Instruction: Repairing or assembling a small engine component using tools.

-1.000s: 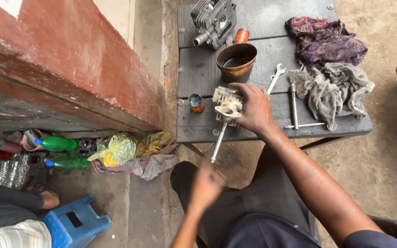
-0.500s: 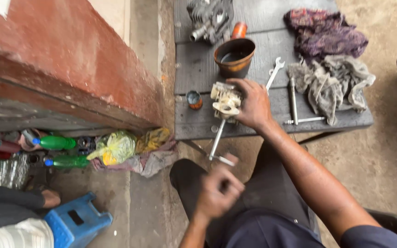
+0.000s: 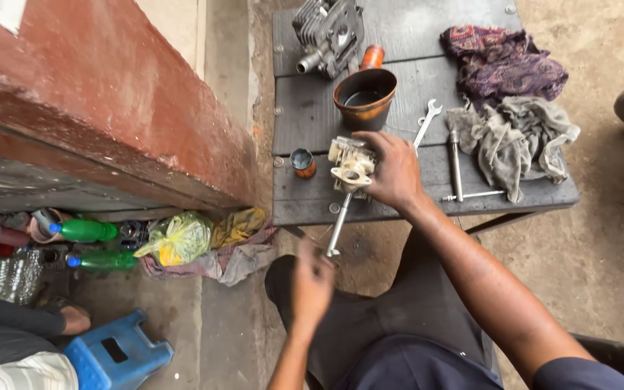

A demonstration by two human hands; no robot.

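Observation:
My right hand (image 3: pixel 393 172) grips a small pale metal carburettor-like part (image 3: pixel 349 165) at the front edge of a dark wooden bench (image 3: pixel 312 115). A long metal tool (image 3: pixel 339 225) hangs down from under the part, past the bench edge. My left hand (image 3: pixel 310 283) is below the bench over my lap, fingers curled beside the tool's lower tip; whether it touches the tip I cannot tell.
On the bench stand a brown cup (image 3: pixel 365 97), a small engine block (image 3: pixel 330 32), a little round tin (image 3: pixel 302 163), a spanner (image 3: pixel 425 123), a T-shaped wrench (image 3: pixel 456 167) and rags (image 3: pixel 514 133). Green bottles (image 3: pixel 84 231), bags and a blue stool (image 3: pixel 117 354) lie left.
My left hand has moved from my lap toward the lower end of the long tool. The right hand stays on the part; the view has shifted slightly.

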